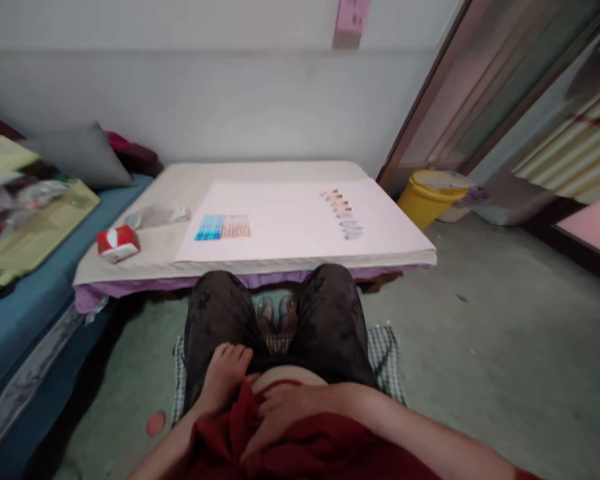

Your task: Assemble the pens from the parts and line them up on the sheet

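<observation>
My left hand [227, 375] rests on my lap with its fingers curled, the thumb at the hem of the red shirt [325, 440]. A fold of the shirt rises beside that thumb. My right hand [290, 407] lies across the shirt front, fingers spread and pressed on the cloth. Beyond my knees is a low table with a pale board [285, 220] on it. On the board are a set of slim blue and brownish sticks [223, 227], too small to name, and a slanting row of several small brush-like pieces [343, 215]. Neither hand touches these.
Left of the board lie a red tissue pack [119, 244] and a crumpled clear plastic bag [155, 216]. A blue-covered bed [35, 300] with a grey pillow [80, 157] stands at left. A yellow bucket [430, 197] is at right. A pink round object [155, 423] lies on the floor.
</observation>
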`<state>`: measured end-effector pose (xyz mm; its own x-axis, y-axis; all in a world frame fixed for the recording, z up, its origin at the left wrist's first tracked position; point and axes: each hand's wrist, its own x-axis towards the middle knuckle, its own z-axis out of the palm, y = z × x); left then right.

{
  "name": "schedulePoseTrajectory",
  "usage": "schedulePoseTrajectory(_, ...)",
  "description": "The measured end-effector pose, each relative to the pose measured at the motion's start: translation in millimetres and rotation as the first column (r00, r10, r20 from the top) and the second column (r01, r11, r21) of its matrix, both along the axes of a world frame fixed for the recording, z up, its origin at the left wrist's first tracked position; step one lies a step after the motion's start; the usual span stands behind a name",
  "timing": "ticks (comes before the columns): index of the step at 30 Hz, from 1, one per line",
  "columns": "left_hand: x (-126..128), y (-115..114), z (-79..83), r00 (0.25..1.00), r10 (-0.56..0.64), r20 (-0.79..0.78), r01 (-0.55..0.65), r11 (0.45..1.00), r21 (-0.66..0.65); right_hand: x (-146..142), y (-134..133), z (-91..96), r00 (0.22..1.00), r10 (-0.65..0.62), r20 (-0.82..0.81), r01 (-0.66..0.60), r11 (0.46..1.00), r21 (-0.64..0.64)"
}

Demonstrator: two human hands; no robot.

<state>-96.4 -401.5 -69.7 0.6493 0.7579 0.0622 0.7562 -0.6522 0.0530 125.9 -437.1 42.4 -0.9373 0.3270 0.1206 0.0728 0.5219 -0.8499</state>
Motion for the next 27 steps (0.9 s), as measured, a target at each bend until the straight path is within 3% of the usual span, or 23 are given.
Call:
schedulePoseTrajectory(2, 2, -1, 5.0, 0.999, -0.024, 0.032, 0.025, 0.999, -0.031, 0, -5, 12.3, 0.991, 0.126, -0.054, -0.124, 0.992, 0.027)
schedulePoseTrajectory(4, 4, 1, 6.9, 0.997, -0.024, 0.078, 0.029, 0.997, -0.071, 1, -8, 18.7, 0.996, 0.090, -0.021, -0.090, 0.996, 0.004)
schedulePoseTrajectory(8, 9, 13, 12.9, 0.968, 0.152, 0.200, -0.112, 0.973, -0.201, 5, -12, 19.4, 0.997, 0.077, -0.031, -0.078, 0.997, -0.024)
schedulePoseTrajectory(10, 11, 17, 20.0, 0.942, 0.211, 0.261, -0.124, 0.942, -0.312, 5, -12, 18.7, 0.992, 0.102, -0.068, -0.106, 0.993, -0.047)
schedulePoseTrajectory(15, 18, 1, 50.8, 0.888, 0.139, 0.439, 0.136, 0.831, -0.540, 2, -11, 20.7, 0.995, 0.095, 0.007, -0.093, 0.985, -0.148)
schedulePoseTrajectory(18, 21, -13, 70.1, 0.867, 0.063, 0.495, 0.307, 0.714, -0.629, 2, -11, 21.7, 0.996, 0.083, 0.025, -0.078, 0.981, -0.178)
schedulePoseTrajectory(20, 22, -15, 77.8, 0.878, 0.054, 0.476, 0.325, 0.663, -0.675, 3, -11, 23.0, 0.997, 0.077, -0.006, -0.077, 0.981, -0.178)
schedulePoseTrajectory(24, 23, -12, 81.6, 0.901, 0.060, 0.431, 0.306, 0.617, -0.726, 6, -10, 27.1, 0.997, 0.066, -0.035, -0.072, 0.976, -0.204)
schedulePoseTrajectory(27, 22, -14, 85.1, 0.877, 0.095, 0.471, 0.357, 0.528, -0.770, 4, -10, 22.7, 0.996, 0.078, -0.037, -0.084, 0.973, -0.214)
